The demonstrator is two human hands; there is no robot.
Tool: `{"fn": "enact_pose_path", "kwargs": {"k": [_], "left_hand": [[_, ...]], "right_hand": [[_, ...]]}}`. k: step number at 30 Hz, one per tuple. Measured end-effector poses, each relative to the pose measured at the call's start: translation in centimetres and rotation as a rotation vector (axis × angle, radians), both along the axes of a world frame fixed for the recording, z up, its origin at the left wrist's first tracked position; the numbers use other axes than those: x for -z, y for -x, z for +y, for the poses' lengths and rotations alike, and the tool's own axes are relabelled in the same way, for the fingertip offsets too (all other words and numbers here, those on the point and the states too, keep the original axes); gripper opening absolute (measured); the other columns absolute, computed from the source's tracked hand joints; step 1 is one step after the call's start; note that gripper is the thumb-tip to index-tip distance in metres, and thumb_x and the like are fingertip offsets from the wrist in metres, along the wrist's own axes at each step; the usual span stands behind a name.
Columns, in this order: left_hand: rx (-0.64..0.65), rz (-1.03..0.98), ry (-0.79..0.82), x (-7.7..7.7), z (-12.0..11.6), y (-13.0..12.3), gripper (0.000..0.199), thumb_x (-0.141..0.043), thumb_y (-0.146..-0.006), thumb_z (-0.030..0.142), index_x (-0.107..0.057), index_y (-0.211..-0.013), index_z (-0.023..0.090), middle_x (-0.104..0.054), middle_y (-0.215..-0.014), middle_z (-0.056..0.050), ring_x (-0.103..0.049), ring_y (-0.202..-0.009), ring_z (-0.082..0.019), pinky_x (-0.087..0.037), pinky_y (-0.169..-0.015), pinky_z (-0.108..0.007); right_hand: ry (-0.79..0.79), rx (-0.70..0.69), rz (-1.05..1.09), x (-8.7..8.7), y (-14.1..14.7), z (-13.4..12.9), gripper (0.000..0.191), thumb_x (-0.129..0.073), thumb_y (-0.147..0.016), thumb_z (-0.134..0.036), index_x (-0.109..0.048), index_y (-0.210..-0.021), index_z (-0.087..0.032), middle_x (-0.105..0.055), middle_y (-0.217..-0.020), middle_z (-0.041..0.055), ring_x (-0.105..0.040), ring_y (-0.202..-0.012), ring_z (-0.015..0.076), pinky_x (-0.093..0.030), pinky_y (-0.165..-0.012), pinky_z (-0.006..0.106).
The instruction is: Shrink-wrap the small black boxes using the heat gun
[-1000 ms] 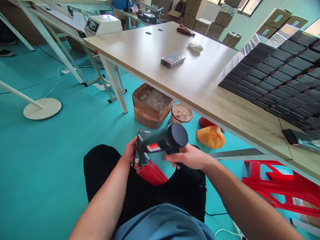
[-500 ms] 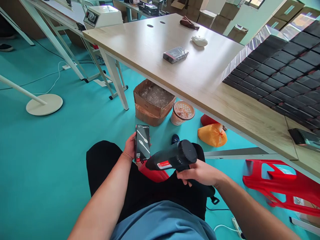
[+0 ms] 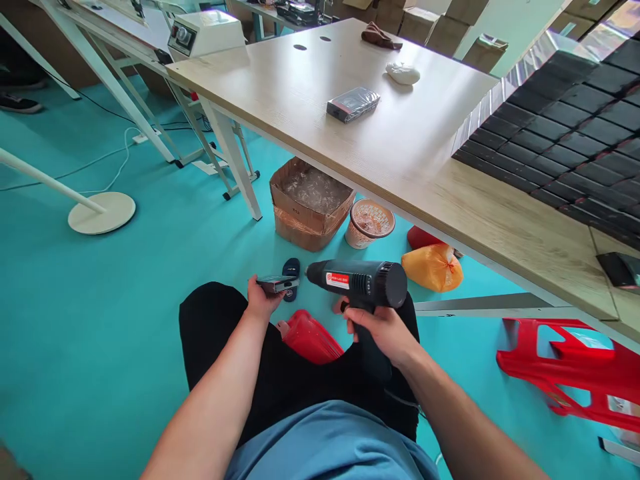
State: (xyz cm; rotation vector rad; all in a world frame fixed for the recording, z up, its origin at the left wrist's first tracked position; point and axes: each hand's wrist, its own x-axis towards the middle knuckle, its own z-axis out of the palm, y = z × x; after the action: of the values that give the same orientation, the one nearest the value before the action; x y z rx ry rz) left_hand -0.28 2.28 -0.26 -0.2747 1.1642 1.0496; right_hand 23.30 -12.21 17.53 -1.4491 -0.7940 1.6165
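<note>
My left hand (image 3: 263, 299) grips a slim black cable box (image 3: 277, 284), tilted so that one narrow edge faces me. In the earlier picture its front shows a white cable. My right hand (image 3: 375, 325) is wrapped round the handle of a black heat gun (image 3: 357, 280) with a red and white label. The nozzle points left toward the box, with a small gap between them. Both are held above my lap. A similar box in clear film (image 3: 353, 105) lies on the wooden table (image 3: 280, 73).
Black boxes (image 3: 560, 133) are stacked on the table's right side, near a white bundle (image 3: 403, 73). Beneath stand a carton of clear film (image 3: 310, 220), a waste basket (image 3: 356, 235) and an orange bag (image 3: 434, 268). A red stool (image 3: 530, 360) is at the right.
The cable box has tipped from face-up to nearly edge-on in my left hand. The heat gun has swung, its nozzle now higher and pointing left. The view has shifted slightly.
</note>
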Motion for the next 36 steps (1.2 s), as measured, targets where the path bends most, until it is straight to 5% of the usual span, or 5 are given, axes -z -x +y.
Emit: {"fn": "enact_pose_path", "kwargs": {"k": [6, 13, 20, 28, 36], "left_hand": [[-0.008, 0.003, -0.006, 0.0, 0.4, -0.6, 0.033, -0.037, -0.101, 0.044, -0.059, -0.091, 0.021, -0.061, -0.07, -0.006, -0.066, -0.07, -0.024, -0.059, -0.07, -0.037], [-0.065, -0.014, -0.001, -0.8, 0.4, -0.5, 0.016, -0.045, -0.092, 0.025, -0.058, -0.1, 0.02, -0.066, -0.074, -0.003, -0.069, -0.071, -0.023, -0.061, -0.072, -0.039], [-0.032, -0.064, -0.085, -1.5, 0.2, -0.7, 0.04, -0.049, -0.065, 0.018, -0.064, -0.101, 0.014, -0.072, -0.091, -0.012, -0.071, -0.081, -0.03, -0.06, -0.077, -0.046], [0.04, -0.004, -0.203, -0.5, 0.2, -0.9, 0.011, -0.048, -0.062, 0.013, -0.052, -0.069, 0.021, -0.054, -0.058, -0.004, -0.055, -0.055, -0.021, -0.052, -0.059, -0.033], [0.203, 0.144, -0.241, 0.7, -0.4, -1.7, 0.031, -0.047, -0.054, 0.007, -0.063, -0.08, 0.015, -0.062, -0.061, -0.004, -0.06, -0.053, -0.021, -0.049, -0.055, -0.031]], "right_hand": [[0.036, -0.199, 0.083, -0.6, -0.1, 0.0, 0.025, -0.075, -0.083, -0.04, -0.066, -0.085, -0.017, -0.061, -0.069, 0.0024, -0.055, -0.063, 0.0175, -0.047, -0.059, 0.032], [0.078, -0.01, 0.037, -0.4, -1.3, 0.1, 0.035, -0.08, -0.079, -0.041, -0.068, -0.099, -0.015, -0.066, -0.079, 0.0047, -0.058, -0.065, 0.0178, -0.049, -0.058, 0.031], [0.203, 0.096, 0.144, -0.8, -4.6, -1.8, 0.045, -0.086, -0.074, -0.043, -0.072, -0.105, -0.014, -0.067, -0.089, 0.0072, -0.061, -0.069, 0.0163, -0.049, -0.054, 0.026], [0.102, -0.045, 0.037, -0.9, -4.8, -1.6, 0.037, -0.082, -0.078, -0.041, -0.07, -0.101, -0.015, -0.066, -0.083, 0.0055, -0.059, -0.067, 0.0174, -0.049, -0.056, 0.029], [0.017, -0.219, 0.042, -1.6, -2.3, 1.8, 0.019, -0.072, -0.083, -0.032, -0.069, -0.092, -0.016, -0.066, -0.074, 0.0045, -0.059, -0.065, 0.0183, -0.048, -0.057, 0.031]]}}
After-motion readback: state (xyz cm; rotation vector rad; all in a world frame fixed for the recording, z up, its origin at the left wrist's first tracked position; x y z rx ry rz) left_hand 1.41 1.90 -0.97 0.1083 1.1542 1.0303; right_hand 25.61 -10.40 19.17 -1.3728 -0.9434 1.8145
